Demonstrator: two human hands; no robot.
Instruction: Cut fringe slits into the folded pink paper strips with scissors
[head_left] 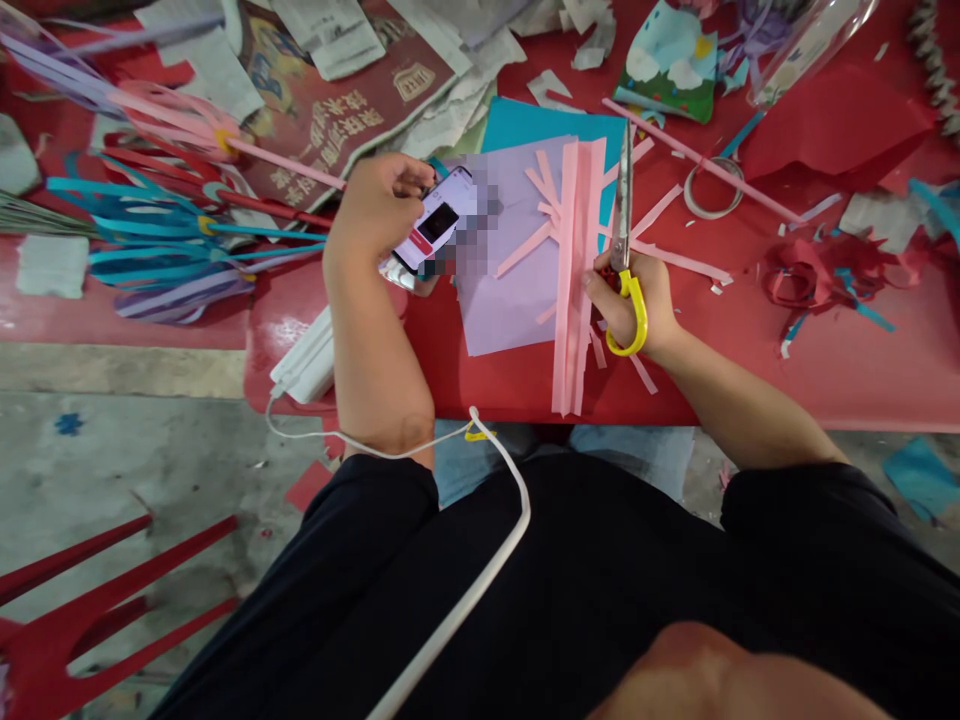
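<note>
The red surface (750, 390) runs across the view, littered with paper scraps. A printed sheet (322, 110) lies at its far left part, with the blue paper loops (142, 235) nearer the person. The purple sheet (495, 310) lies near the middle, partly over the blue sheet (555, 120). Two long pink strips (574, 350) lie side by side over the right part of the purple sheet, their near ends past its edge, with narrow pink cuttings around them. The left hand (375, 215) is at the phone (437, 218), fingers curled by its upper left edge; whether they grip it, I cannot tell. The right hand (643, 300) is closed on the yellow handle of the scissors (622, 215), just right of the pink strips, blades pointing away from the person. The white block (307, 360) sits left of the left forearm; the tape roll (714, 188) lies right of the scissors.
</note>
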